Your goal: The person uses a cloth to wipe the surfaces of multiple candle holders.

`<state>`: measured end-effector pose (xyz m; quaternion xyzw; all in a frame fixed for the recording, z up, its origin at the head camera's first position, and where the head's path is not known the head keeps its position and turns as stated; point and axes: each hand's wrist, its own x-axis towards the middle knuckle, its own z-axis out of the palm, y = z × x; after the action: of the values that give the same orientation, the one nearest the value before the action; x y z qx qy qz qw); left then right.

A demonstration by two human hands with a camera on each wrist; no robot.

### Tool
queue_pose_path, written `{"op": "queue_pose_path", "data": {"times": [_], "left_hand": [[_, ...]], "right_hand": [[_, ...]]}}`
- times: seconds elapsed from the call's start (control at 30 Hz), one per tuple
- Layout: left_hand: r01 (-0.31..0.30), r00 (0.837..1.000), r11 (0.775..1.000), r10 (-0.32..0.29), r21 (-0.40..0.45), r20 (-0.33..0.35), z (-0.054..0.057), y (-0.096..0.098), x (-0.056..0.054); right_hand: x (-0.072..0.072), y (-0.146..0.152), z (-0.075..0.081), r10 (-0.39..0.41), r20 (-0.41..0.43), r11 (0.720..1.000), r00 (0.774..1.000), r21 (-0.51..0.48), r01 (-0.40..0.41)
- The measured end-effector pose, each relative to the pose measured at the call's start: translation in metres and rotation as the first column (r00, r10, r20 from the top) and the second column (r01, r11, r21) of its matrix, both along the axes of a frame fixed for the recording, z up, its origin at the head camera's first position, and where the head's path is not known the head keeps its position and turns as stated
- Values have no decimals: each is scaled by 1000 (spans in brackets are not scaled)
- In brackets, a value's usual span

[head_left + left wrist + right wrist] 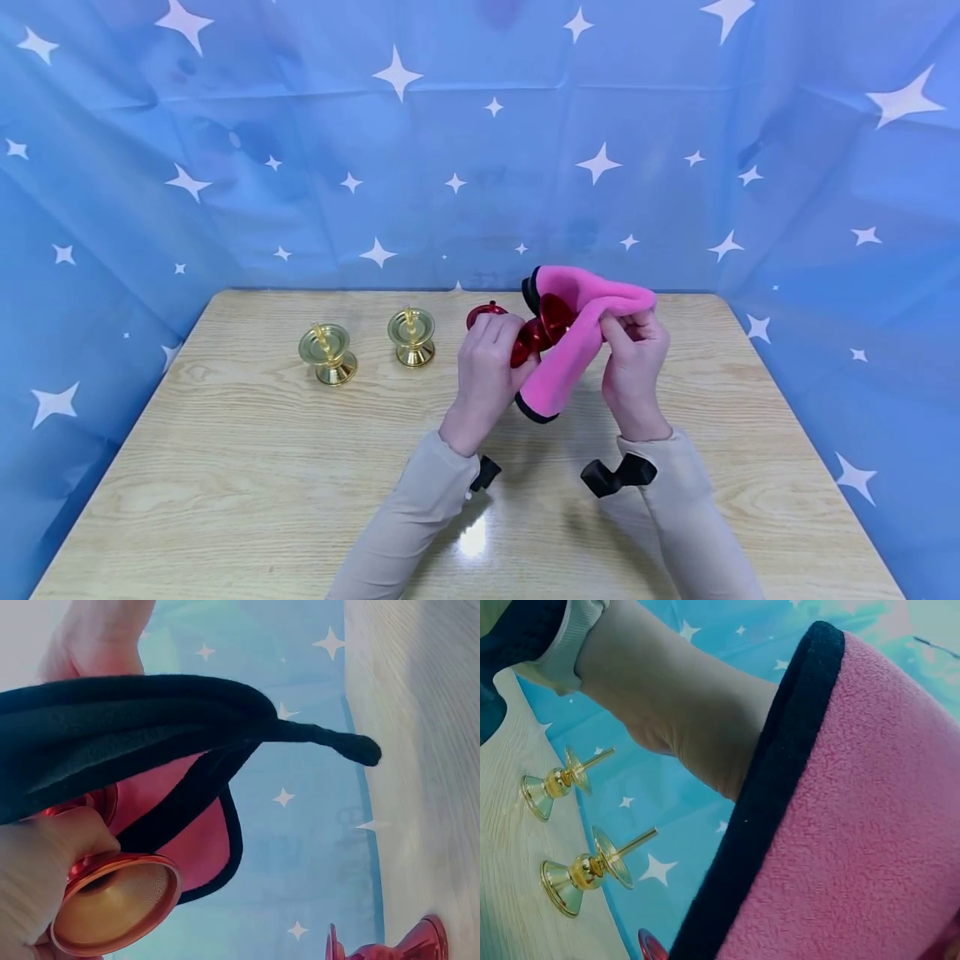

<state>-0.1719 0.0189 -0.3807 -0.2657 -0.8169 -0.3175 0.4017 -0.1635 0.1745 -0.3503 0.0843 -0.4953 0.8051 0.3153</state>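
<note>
My left hand (487, 367) grips a shiny red candle holder (532, 337) by its stem, tipped on its side above the table. In the left wrist view the hollow underside of its flared base (116, 906) faces the camera. My right hand (636, 367) pinches a pink cloth (570, 367) with black edging. The cloth is folded around the dish end of the red holder, and in the right wrist view the pink pile (862, 787) hides most of the fingers. Behind my left hand stands a second red candle holder (483, 313), partly hidden.
Two gold candle holders (327, 354) (412, 337) stand upright on the left of the wooden table (247, 467), each with a dish and a thin centre stick. A blue curtain (450, 125) with white stars hangs behind the table and along its sides.
</note>
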Motion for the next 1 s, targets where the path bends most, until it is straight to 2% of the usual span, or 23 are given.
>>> {"op": "queue_pose_path", "data": {"times": [0.13, 0.27, 0.33, 0.43, 0.57, 0.7, 0.77, 0.87, 1.0], "left_hand": [[3, 1000, 1000, -3, 1, 10, 0, -1, 1], [-12, 1000, 999, 11, 35, 27, -1, -4, 0], [-20, 999, 998, 19, 55, 33, -1, -5, 0], [-23, 999, 997, 21, 73, 27, 1, -5, -1], [-18, 1000, 997, 19, 76, -1, 6, -4, 0], [-27, 999, 998, 29, 52, -29, 6, -3, 0], [-26, 999, 999, 27, 30, -43, 5, -3, 0], [-31, 998, 999, 30, -16, -60, 4, -2, 1], [-35, 998, 998, 31, -51, -62, 2, 0, 2]], "right_hand": [[-1, 3, 2, 11, -42, 995, 999, -101, -15], [-1, 9, 1, 38, -51, 976, 998, -215, -48], [0, 11, -2, 43, -26, 976, 999, -213, -48], [3, 11, -10, 68, 24, 984, 997, -165, -63], [6, 6, -20, 87, 75, 996, 993, -21, -86], [8, 2, -23, 82, 111, 985, 990, 143, -98], [8, 1, -24, 85, 122, 977, 989, 184, -106], [9, -2, -24, 62, 151, 976, 987, 198, -91], [7, -6, -21, 54, 162, 985, 985, 152, -79]]}}
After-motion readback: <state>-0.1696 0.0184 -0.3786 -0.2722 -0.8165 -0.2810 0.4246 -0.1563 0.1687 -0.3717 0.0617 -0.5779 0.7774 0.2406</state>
